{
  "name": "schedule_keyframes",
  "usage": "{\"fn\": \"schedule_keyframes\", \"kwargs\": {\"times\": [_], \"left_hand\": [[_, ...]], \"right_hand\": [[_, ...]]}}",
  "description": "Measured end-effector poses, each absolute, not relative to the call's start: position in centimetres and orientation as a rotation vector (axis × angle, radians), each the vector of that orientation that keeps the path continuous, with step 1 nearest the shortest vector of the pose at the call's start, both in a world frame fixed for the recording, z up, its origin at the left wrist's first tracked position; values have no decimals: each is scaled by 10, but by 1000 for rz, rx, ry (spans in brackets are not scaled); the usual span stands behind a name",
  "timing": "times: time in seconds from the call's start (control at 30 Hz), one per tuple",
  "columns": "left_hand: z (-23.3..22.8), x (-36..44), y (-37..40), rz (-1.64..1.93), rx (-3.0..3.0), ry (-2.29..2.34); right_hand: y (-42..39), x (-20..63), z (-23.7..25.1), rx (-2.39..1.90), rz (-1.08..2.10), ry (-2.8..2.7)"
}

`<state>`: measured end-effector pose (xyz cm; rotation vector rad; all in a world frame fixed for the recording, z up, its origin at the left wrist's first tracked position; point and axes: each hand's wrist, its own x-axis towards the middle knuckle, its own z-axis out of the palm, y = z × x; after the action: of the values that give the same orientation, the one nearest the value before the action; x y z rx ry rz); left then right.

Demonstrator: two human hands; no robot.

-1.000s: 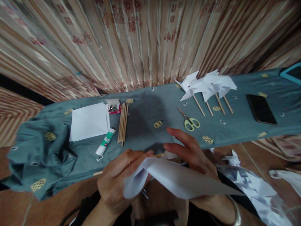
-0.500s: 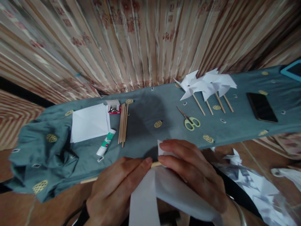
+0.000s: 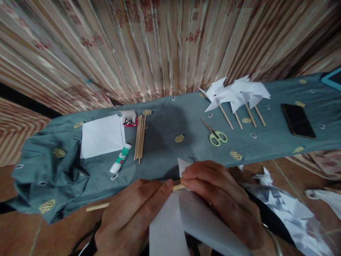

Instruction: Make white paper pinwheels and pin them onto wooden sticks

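Close to the near table edge, my left hand (image 3: 135, 209) is closed round a wooden stick (image 3: 178, 187); the stick's other end (image 3: 97, 206) pokes out at the left. My right hand (image 3: 220, 199) is closed on a white paper pinwheel (image 3: 167, 224), its fingertips pressing a paper corner against the stick's tip. Folded paper blades hang below both hands. Whether a pin joins paper and stick is hidden by the fingers.
Left on the cloth-covered table (image 3: 162, 156) lie paper sheets (image 3: 101, 137), a box of pins (image 3: 129, 121), a glue stick (image 3: 120, 158) and several sticks (image 3: 140, 138). Rightward are scissors (image 3: 214, 134), several finished pinwheels (image 3: 215, 95), a phone (image 3: 298, 121); a bag of pinwheels (image 3: 290, 213) sits below.
Both hands keep their grip on the stick and paper. The paper blades have shifted slightly to the right, and a little more of the stick shows at both ends.
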<state>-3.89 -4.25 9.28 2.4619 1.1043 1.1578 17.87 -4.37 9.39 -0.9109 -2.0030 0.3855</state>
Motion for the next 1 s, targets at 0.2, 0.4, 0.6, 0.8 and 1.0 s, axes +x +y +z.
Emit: {"fn": "schedule_keyframes", "kwargs": {"times": [0.2,0.4,0.6,0.8,1.0], "left_hand": [[96,-41,-45,1114,2459,1117],[95,-41,-47,1093,2435,1146],[99,-33,-53,1124,2293,1277],[98,-40,-49,1086,2375,1155],[96,-45,-51,1054,2349,1190]], "right_hand": [[-44,178,94,-914,388,-2015],[-45,179,95,-905,384,-2005],[-48,180,94,-907,443,-2007],[-48,181,95,-886,470,-2016],[-49,181,97,-911,504,-1998]]}}
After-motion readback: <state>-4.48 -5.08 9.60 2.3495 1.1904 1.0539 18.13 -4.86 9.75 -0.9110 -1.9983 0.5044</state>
